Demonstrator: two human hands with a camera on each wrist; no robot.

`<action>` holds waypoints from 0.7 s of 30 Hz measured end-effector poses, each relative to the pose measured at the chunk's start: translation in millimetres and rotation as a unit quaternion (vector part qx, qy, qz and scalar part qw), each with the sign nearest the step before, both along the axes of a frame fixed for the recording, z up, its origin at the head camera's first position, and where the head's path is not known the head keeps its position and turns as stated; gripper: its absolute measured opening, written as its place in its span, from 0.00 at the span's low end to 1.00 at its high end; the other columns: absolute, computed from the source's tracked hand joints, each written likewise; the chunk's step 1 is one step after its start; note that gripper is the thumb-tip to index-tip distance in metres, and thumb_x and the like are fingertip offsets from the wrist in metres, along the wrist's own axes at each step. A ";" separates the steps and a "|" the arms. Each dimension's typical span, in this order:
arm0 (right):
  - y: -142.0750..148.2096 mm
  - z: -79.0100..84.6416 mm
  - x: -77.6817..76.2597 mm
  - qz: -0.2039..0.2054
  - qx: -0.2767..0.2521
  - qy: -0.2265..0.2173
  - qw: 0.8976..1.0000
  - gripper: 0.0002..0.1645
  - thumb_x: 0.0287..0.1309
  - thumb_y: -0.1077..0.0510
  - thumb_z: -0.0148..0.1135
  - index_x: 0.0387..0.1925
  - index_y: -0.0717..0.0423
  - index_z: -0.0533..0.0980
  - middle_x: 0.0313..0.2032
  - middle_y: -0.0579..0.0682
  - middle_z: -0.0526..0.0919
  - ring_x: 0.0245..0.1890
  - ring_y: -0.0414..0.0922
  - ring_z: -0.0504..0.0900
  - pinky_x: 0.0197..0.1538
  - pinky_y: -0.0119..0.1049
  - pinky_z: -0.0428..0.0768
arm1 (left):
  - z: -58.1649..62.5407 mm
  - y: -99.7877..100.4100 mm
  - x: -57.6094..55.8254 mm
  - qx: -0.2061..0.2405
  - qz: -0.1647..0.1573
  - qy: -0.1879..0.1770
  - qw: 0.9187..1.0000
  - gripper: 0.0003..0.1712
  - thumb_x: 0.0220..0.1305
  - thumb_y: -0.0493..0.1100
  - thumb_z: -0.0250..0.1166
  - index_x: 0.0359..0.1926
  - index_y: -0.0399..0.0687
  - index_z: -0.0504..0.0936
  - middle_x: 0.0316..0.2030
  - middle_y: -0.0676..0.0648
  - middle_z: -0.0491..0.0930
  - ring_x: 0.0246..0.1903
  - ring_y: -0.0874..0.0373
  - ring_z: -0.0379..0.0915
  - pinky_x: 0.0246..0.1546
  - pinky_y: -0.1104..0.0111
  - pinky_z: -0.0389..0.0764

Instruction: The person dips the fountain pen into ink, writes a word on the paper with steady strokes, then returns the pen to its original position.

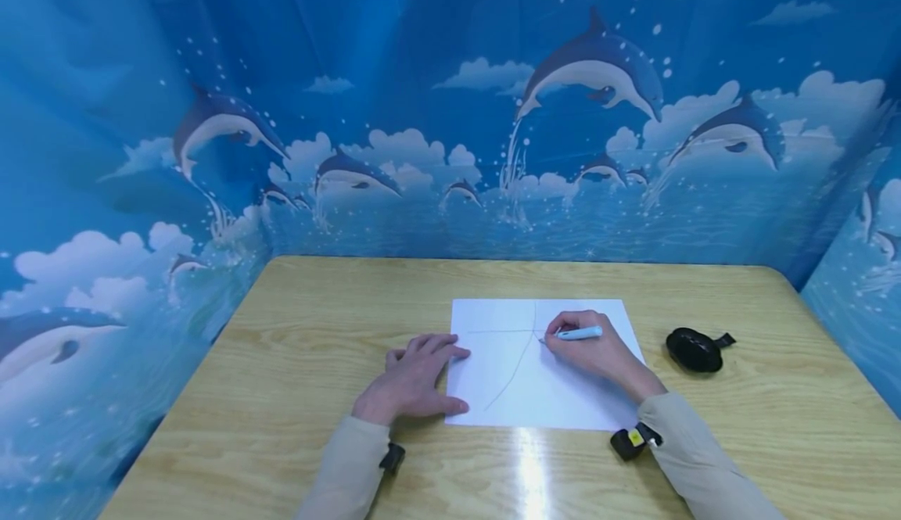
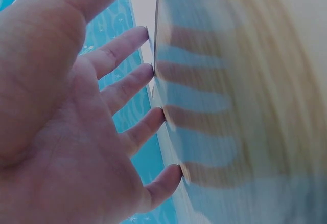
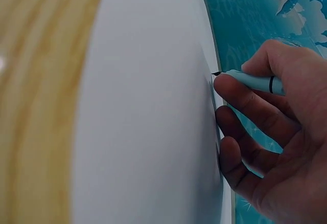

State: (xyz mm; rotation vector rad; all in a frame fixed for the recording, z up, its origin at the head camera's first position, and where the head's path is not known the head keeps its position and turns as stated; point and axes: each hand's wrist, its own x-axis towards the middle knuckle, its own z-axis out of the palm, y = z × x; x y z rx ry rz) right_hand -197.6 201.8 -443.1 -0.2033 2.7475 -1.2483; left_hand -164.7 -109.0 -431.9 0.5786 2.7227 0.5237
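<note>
A white sheet of paper [image 1: 563, 395] lies on the wooden table, with thin lines drawn on it: one across, one down from the top edge, and one slanting to the lower left. My right hand [image 1: 591, 348] pinches a light blue fountain pen [image 1: 581, 333] between thumb and fingers, its dark nib close to the point where the lines meet. In the right wrist view, the pen [image 3: 260, 82] shows a black ring and a pointed nib. My left hand [image 1: 415, 383] rests with spread fingers at the paper's left edge, fingertips touching down in the left wrist view.
A small black oval object with a short tab [image 1: 694, 349] lies right of the paper. The wooden table [image 1: 303, 395] has a bright reflection near its front. Behind and beside it hangs a blue curtain [image 1: 422, 74] printed with dolphins. Black wrist devices sit at both sleeves.
</note>
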 end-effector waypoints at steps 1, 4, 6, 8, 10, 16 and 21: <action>0.3 0.0 0.4 0.000 0.001 0.000 1.000 0.05 0.62 0.53 0.65 0.33 0.45 0.86 0.38 0.44 0.88 0.38 0.44 0.80 0.45 0.37 0.77 | -0.1 0.0 0.1 0.000 0.000 -0.001 1.000 0.43 0.56 0.65 0.73 0.71 0.63 0.72 0.79 0.50 0.59 0.78 0.39 0.49 0.69 0.28 0.56; 1.3 -0.3 1.4 0.002 0.004 0.001 1.000 0.05 0.62 0.53 0.65 0.33 0.45 0.85 0.35 0.43 0.88 0.33 0.44 0.78 0.42 0.35 0.76 | 0.0 0.0 0.2 0.000 0.001 0.000 1.000 0.43 0.57 0.65 0.73 0.71 0.63 0.72 0.79 0.49 0.59 0.78 0.39 0.49 0.69 0.28 0.56; 1.9 -0.5 1.9 0.003 0.009 0.002 1.000 0.04 0.61 0.54 0.66 0.33 0.45 0.85 0.33 0.43 0.87 0.31 0.44 0.77 0.40 0.35 0.76 | -0.2 0.1 0.1 0.000 0.001 0.001 1.000 0.43 0.56 0.66 0.73 0.71 0.63 0.72 0.79 0.49 0.59 0.78 0.39 0.49 0.69 0.28 0.56; 2.6 -0.9 2.5 0.003 0.013 0.003 1.000 0.04 0.61 0.54 0.66 0.33 0.45 0.85 0.32 0.43 0.87 0.31 0.44 0.77 0.40 0.35 0.76 | -0.4 0.2 0.3 0.000 0.001 0.002 1.000 0.43 0.56 0.66 0.73 0.71 0.63 0.72 0.79 0.50 0.59 0.78 0.39 0.49 0.69 0.28 0.56; 3.3 -1.2 3.2 0.003 0.015 0.002 1.000 0.04 0.61 0.53 0.66 0.33 0.45 0.85 0.34 0.43 0.87 0.32 0.44 0.78 0.41 0.36 0.76 | -0.9 0.3 0.5 -0.001 0.002 0.003 1.000 0.43 0.56 0.66 0.73 0.71 0.64 0.72 0.79 0.50 0.59 0.78 0.39 0.49 0.69 0.28 0.55; 5.8 -1.9 5.9 0.004 0.017 0.002 1.000 0.04 0.62 0.52 0.66 0.34 0.44 0.85 0.39 0.44 0.89 0.39 0.42 0.82 0.46 0.37 0.79 | -1.4 0.3 1.0 0.001 0.002 0.003 1.000 0.43 0.56 0.66 0.73 0.71 0.64 0.72 0.79 0.50 0.59 0.78 0.38 0.49 0.68 0.27 0.55; 7.1 -1.9 7.9 0.005 0.013 0.003 1.000 0.04 0.62 0.53 0.66 0.34 0.44 0.85 0.41 0.44 0.89 0.40 0.41 0.83 0.46 0.37 0.79 | -0.8 -0.3 0.6 -0.002 0.001 0.004 1.000 0.43 0.56 0.66 0.73 0.71 0.64 0.71 0.79 0.49 0.59 0.78 0.38 0.49 0.69 0.27 0.55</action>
